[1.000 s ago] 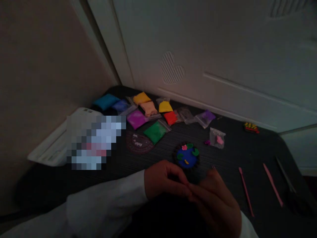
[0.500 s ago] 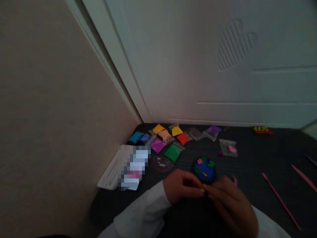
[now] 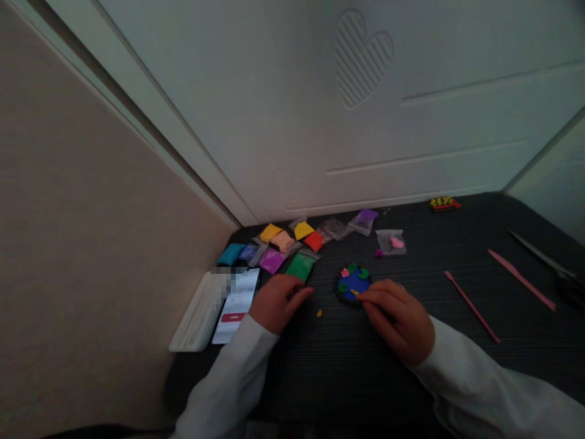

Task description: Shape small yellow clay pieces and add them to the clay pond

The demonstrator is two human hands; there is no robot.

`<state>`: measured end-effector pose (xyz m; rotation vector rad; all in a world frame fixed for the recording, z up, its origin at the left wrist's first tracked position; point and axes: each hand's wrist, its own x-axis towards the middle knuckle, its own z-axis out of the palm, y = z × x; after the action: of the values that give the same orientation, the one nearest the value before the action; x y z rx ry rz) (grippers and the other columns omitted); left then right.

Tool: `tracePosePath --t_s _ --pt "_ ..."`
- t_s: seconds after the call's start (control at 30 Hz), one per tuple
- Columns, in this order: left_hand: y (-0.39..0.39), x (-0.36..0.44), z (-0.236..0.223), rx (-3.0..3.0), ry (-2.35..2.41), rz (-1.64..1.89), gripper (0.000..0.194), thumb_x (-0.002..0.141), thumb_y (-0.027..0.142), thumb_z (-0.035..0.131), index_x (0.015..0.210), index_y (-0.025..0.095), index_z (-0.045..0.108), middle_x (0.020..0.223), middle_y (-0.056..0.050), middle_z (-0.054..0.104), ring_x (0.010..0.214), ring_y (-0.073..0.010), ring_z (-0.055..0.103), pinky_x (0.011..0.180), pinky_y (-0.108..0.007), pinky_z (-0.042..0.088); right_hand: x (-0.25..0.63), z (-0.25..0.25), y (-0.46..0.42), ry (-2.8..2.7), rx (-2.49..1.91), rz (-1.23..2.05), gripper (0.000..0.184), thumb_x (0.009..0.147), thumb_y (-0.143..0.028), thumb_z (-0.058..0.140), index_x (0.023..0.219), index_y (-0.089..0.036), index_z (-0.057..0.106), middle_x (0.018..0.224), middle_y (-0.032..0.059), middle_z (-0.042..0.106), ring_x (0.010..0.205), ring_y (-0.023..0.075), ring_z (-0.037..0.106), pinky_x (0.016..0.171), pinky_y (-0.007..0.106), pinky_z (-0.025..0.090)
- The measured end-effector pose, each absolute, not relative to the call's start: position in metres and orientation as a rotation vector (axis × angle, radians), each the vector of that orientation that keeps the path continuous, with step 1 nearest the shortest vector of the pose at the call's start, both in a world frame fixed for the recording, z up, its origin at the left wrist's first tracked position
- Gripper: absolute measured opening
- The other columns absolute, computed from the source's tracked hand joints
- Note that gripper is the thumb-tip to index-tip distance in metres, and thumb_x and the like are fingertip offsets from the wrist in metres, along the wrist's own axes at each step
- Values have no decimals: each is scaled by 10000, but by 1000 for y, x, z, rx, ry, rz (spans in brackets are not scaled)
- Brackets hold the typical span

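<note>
My right hand (image 3: 398,318) reaches over the right edge of a round blue clay disc (image 3: 353,282) with a dark rim. Its fingertips touch a small yellow clay strip (image 3: 354,292) on the disc, with the thumb a little apart from the index finger. Green leaf-like pieces and a pink clay flower (image 3: 345,272) also sit on the disc. My left hand (image 3: 278,302) is by the green clay packet, with thumb and index finger apart and nothing seen in them. Between my hands lies a small yellow clay bit (image 3: 319,313) on the dark table.
Several clay packets, including a green packet (image 3: 301,266), lie toward the back. A phone (image 3: 238,305) and a white tray (image 3: 194,320) are at left. On the right lie a pink tool (image 3: 470,305), a pink knife (image 3: 521,278) and scissors (image 3: 543,259).
My hands were together in front of the disc and have come apart. The left went leftward, the right to the yellow strip. A yellow bit now lies on the table. The view has shifted.
</note>
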<state>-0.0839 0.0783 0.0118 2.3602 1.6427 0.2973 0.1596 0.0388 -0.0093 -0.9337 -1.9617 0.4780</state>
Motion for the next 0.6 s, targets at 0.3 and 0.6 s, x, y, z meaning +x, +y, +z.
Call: tracePosePath --t_s 0.3,0.6 --pt "167 -91 5 2494 1929 16 273 823 289 473 1059 159 516 1095 -81 535 936 -189 540 786 -402 458 161 -10 43 -1933 -990 491 252 773 -94 483 1002 -176 552 891 67 567 837 142 530 727 307 455" --pt "175 -89 -8 2501 2094 -220 294 820 285 481 1081 152 499 1087 -81 534 921 -190 547 759 -392 471 160 -8 45 -1891 -1025 512 232 775 -102 477 975 -193 551 878 61 563 817 141 538 709 301 467"
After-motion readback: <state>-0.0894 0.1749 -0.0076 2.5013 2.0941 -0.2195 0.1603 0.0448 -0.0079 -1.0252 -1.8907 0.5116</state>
